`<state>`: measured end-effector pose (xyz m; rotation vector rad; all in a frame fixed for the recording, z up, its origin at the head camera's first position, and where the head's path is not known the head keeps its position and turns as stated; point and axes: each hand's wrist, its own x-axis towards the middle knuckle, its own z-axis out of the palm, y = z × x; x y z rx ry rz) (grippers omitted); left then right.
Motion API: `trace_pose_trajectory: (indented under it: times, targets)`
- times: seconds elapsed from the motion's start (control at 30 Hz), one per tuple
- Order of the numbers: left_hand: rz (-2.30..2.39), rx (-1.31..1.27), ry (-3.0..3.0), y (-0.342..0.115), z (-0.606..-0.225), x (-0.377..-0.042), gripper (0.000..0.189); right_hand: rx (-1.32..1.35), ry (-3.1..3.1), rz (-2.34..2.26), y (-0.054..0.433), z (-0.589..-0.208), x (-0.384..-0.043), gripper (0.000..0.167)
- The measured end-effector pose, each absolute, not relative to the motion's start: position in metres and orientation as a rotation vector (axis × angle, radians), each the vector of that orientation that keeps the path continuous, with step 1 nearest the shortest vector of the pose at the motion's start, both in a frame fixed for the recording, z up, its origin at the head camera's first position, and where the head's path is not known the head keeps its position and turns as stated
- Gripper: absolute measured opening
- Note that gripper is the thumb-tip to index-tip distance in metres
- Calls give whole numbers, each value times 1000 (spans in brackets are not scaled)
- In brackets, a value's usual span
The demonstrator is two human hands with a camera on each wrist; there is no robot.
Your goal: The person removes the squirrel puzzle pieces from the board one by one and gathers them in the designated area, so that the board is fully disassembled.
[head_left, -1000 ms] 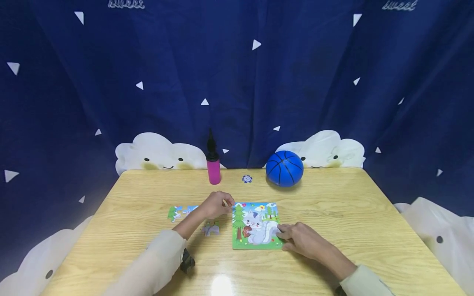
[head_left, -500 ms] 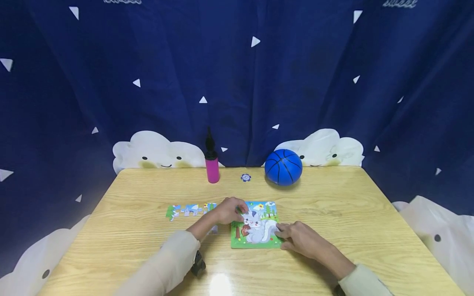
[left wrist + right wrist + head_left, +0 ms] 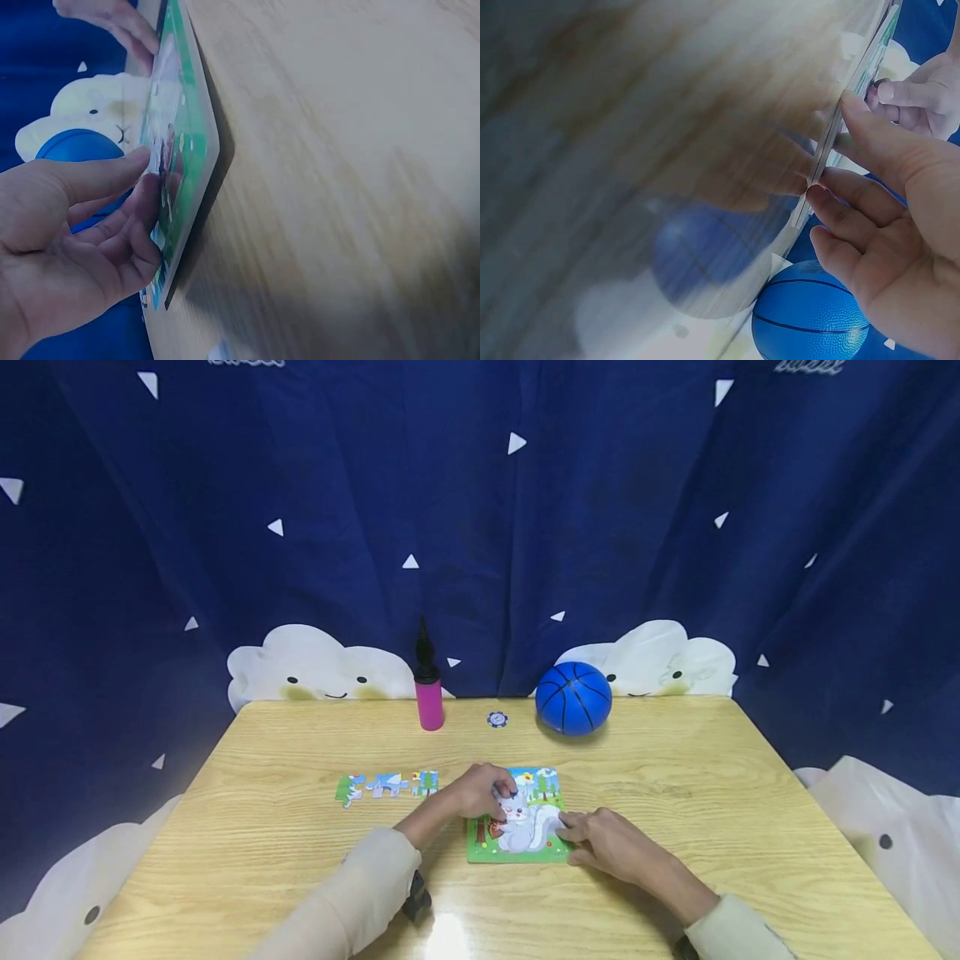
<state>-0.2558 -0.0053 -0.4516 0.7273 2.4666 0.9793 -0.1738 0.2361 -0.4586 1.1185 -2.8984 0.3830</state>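
Note:
My left hand (image 3: 480, 792) is over the upper left of a puzzle board (image 3: 525, 852) with a squirrel picture. In the left wrist view, the thumb and curled fingers of that hand meet close against the board's glossy face. Whether they pinch a puzzle piece does not show. At the board's right edge is my right hand (image 3: 615, 845), its thumb and fingers gripping the rim near the squirrel's tail. Left of the board lie a green tree puzzle piece (image 3: 349, 789), a sky piece (image 3: 387, 784) and a piece with a tree and flower (image 3: 425, 783).
Along the back of the wooden table (image 3: 675, 777) stand a pink hand pump (image 3: 430, 703) with a black top and a blue ball (image 3: 573, 698). A blue-and-white chip (image 3: 497, 719) lies between them. Behind the table hangs a dark blue curtain (image 3: 465, 485).
My left hand has moved right from the board's upper left corner onto its picture. Its forearm now covers the spot where a grey piece lay. The right hand stays at the edge.

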Motion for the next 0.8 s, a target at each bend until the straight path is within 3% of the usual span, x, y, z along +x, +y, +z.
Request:
trace_pose_trajectory:
  times: [0.23, 0.5, 0.8]
  targets:
    - [998, 639, 2440, -3, -453, -251, 52, 1120, -2899, 353, 235, -457, -174, 38]
    - [1095, 543, 2351, -2, -453, -249, 54, 1116, -2893, 324, 235, -457, -173, 39]
    - [991, 645, 2451, -2, -453, -250, 54, 1109, -2916, 337, 235, -456, -173, 39]
